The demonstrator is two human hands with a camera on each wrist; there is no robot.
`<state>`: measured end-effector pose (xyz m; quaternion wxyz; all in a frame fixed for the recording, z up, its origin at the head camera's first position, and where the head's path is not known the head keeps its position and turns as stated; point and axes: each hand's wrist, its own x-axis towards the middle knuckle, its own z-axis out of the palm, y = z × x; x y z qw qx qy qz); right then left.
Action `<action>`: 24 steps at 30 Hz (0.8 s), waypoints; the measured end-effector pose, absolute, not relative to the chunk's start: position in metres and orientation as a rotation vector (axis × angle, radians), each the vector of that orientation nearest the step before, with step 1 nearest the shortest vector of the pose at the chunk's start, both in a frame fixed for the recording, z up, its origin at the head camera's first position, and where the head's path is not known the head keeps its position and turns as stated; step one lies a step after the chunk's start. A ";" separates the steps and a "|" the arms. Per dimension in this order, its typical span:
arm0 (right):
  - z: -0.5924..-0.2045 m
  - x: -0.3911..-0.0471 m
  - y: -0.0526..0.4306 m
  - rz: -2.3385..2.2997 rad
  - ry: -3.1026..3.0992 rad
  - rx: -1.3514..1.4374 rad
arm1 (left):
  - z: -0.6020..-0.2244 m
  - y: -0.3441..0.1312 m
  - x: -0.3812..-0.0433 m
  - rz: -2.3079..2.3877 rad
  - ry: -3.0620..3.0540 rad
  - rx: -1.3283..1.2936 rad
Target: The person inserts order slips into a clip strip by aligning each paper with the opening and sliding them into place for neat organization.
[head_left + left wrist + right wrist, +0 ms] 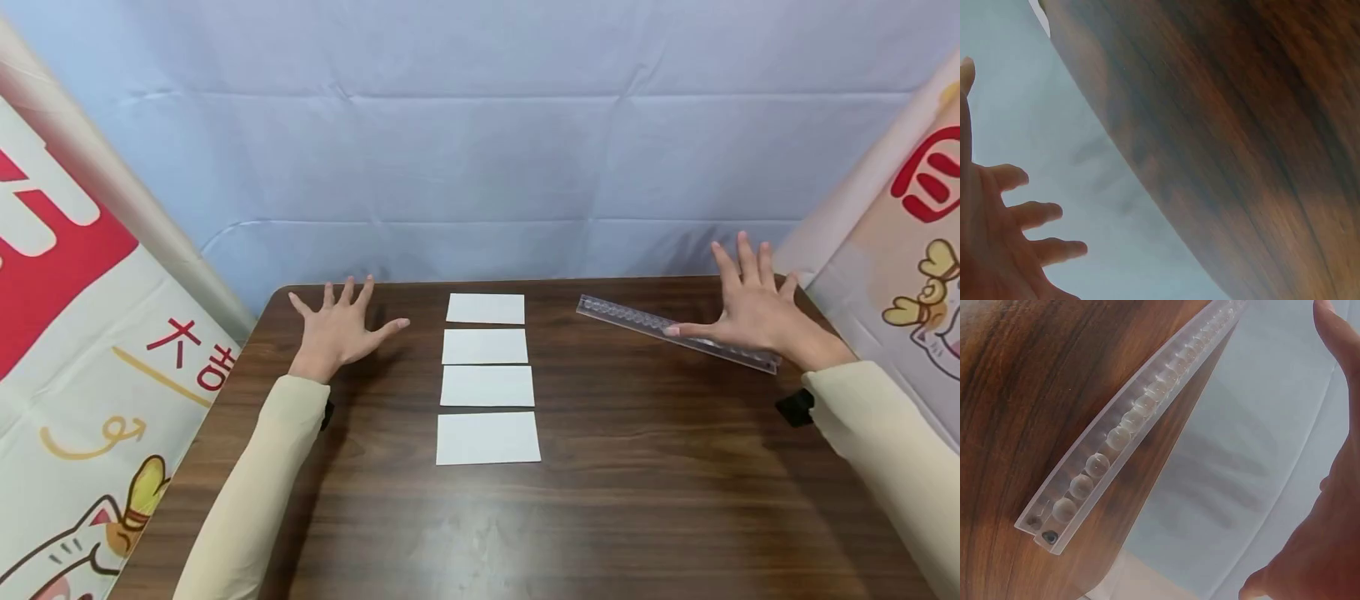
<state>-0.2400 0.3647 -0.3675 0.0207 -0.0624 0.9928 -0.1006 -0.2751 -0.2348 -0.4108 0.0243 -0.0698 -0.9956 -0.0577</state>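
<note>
Several white paper rectangles lie in a column on the wooden table, from the far one [485, 308] to the near one [487, 438]. To their left my left hand [341, 333] hovers with fingers spread, holding nothing. Over the right side my right hand [757, 312] is likewise spread. Beneath it a long clear plastic strip [622, 313] lies slantwise, the thumb passing over it in the head view. The right wrist view shows a row of round, clear shapes along the strip [1119, 437], apart from the hand. The left wrist view shows the left fingers [1035, 214] extended.
The brown table [480, 533] ends at a pale blue cloth backdrop [480, 167]. Printed banners stand at the left [82, 333] and right [900, 275] sides. A small black piece [795, 408] sits at the right wrist.
</note>
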 end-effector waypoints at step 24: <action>-0.368 -0.201 0.381 -0.436 3.182 -0.320 | -0.406 -0.195 -0.290 -0.173 -2.954 -0.420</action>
